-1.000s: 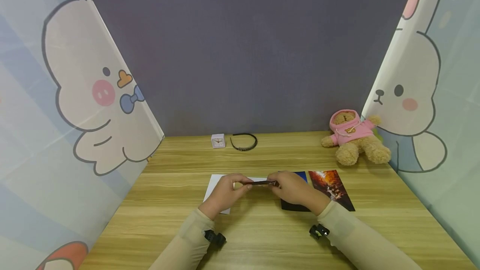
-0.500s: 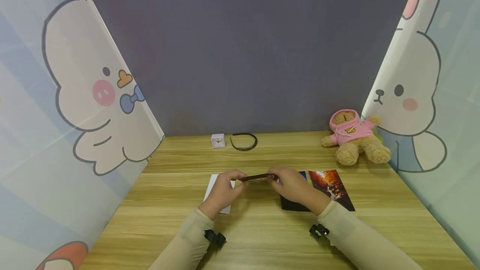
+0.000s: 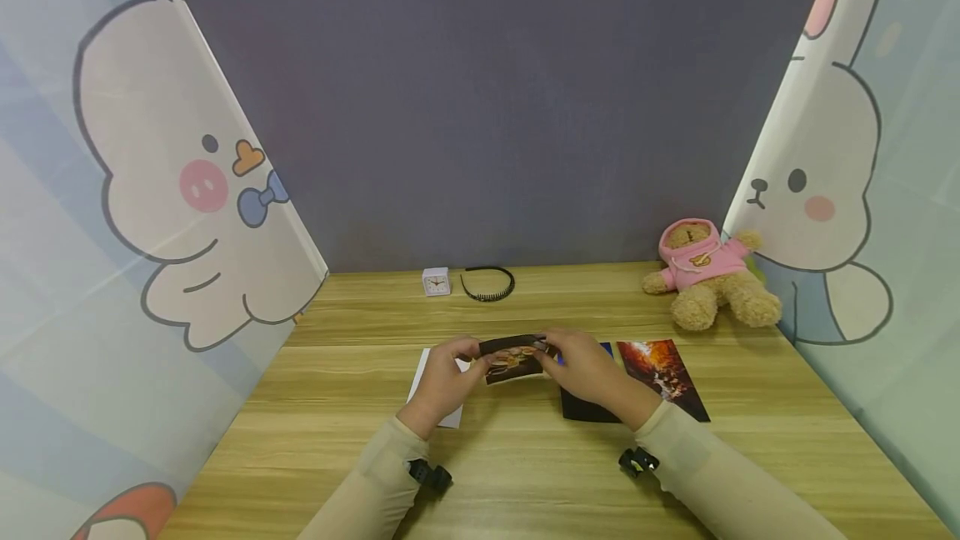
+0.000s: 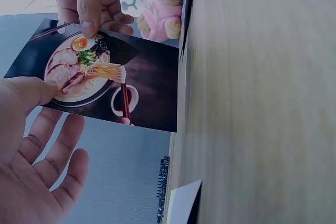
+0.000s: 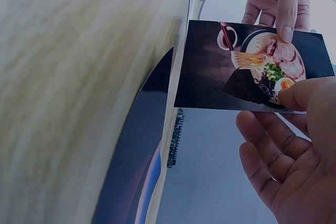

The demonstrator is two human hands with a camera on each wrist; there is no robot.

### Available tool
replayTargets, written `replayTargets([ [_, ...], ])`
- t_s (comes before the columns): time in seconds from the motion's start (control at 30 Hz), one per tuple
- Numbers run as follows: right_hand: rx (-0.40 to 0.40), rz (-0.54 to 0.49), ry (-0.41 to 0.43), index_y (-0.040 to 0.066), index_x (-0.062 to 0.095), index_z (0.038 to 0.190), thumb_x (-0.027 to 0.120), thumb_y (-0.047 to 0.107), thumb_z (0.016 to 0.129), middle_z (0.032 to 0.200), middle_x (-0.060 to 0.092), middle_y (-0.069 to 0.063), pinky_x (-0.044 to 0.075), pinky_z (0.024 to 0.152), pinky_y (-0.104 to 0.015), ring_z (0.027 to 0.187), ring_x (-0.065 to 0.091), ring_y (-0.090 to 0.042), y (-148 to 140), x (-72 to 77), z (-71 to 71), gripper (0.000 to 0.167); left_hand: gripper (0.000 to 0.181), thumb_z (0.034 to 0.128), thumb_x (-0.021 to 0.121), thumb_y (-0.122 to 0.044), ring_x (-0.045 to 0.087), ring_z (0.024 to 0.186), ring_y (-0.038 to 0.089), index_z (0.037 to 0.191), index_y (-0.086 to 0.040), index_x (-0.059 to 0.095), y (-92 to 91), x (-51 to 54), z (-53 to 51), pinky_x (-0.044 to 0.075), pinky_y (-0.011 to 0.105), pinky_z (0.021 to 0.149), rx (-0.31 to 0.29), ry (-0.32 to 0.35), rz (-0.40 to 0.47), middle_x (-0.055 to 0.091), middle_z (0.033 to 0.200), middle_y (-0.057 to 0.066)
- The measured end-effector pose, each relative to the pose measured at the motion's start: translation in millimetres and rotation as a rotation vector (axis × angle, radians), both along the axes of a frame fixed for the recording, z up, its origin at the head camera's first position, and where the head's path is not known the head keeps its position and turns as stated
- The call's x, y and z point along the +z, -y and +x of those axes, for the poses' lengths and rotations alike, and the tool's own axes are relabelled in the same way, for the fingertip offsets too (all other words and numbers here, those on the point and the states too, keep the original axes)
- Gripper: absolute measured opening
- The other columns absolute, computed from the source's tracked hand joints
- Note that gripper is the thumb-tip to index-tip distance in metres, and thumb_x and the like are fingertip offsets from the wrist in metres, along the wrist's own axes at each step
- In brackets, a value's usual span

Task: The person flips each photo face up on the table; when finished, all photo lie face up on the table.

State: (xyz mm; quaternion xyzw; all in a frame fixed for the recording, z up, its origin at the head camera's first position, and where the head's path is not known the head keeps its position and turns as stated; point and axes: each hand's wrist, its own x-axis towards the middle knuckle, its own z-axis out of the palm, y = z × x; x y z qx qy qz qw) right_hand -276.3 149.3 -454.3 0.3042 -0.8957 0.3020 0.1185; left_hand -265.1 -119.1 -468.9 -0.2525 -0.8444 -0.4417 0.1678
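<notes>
Presently held photo (image 3: pixel 514 365): a print of a noodle dish, tilted between your two hands and apparently raised above the tabletop (image 3: pixel 525 473).
Left hand (image 3: pixel 444 377): your fingers pinch one end, the thumb on the printed face.
Right hand (image 3: pixel 585 367): your fingers pinch the opposite end, thumb likewise in front.
Bending: likely if you push both hands inward, since nothing supports the thin middle.
Slipping: possible if one thumb lifts too soon, leaving the photo to swing from a single pinch.
Smudging: your thumbs bear on the printed face, so dragging them may mark it.
White sheet (image 3: pixel 452 419): partly hidden behind your left hand; a low sweep could nudge it.
Blue picture (image 3: pixel 587 409): partly hidden behind your right hand; lowering the photo too far right could overlap it.
Orange picture (image 3: pixel 669 373): near your right sleeve (image 3: pixel 720 482); a dropped forearm might drag it askew.
</notes>
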Motion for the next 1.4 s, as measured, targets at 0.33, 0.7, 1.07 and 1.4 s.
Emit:
replayTargets([
  [0.33, 0.014, -0.064, 0.122, 0.023, 0.057, 0.085, 0.068, 0.024, 0.105, 0.074, 0.056, 0.008, 0.043, 0.052, -0.029, 0.056, 0.047, -0.009, -3.0, 0.2, -2.7, 0.023, 0.027, 0.0996, 0.076, -0.017, 0.056, 0.067, 0.012, 0.079, -0.021, 0.058, 0.3, 2.0, 1.7, 0.053, 0.032, 0.065, -0.023, 0.045, 0.068, 0.056, 0.072, -0.007],
  [0.7, 0.044, -0.206, 0.202, 0.02, 0.057, 0.091, 0.07, 0.022, 0.104, 0.074, 0.057, 0.008, 0.04, 0.053, -0.028, 0.059, 0.048, -0.011, -4.5, -1.5, -5.1, 0.018, 0.014, 0.1017, 0.073, -0.024, 0.054, 0.061, 0.012, 0.091, -0.02, 0.065, 0.5, 1.3, 0.8, 0.046, 0.028, 0.056, -0.04, 0.079, 0.082, 0.061, 0.067, -0.006],
  [1.07, 0.065, -0.31, 0.295, 0.018, 0.06, 0.092, 0.069, 0.02, 0.104, 0.082, 0.068, -0.008, 0.052, 0.054, -0.031, 0.066, 0.063, -0.025, -6.8, 0.0, -8.3, 0.015, 0.008, 0.1004, 0.075, -0.027, 0.053, 0.059, 0.01, 0.1, -0.021, 0.069, -1.4, -0.5, 0.7, 0.043, 0.025, 0.052, -0.039, 0.141, 0.068, 0.067, 0.072, -0.007],
  [1.4, 0.031, -0.376, 0.339, 0.014, 0.062, 0.095, 0.069, 0.02, 0.104, 0.082, 0.068, -0.014, 0.054, 0.055, -0.031, 0.079, 0.067, -0.043, -7.0, 3.7, -7.7, 0.013, 0.01, 0.0967, 0.079, -0.016, 0.056, 0.061, 0.015, 0.103, -0.014, 0.071, -4.8, -0.8, -0.3, 0.043, 0.024, 0.055, -0.04, 0.203, 0.086, 0.072, 0.079, -0.002],
])
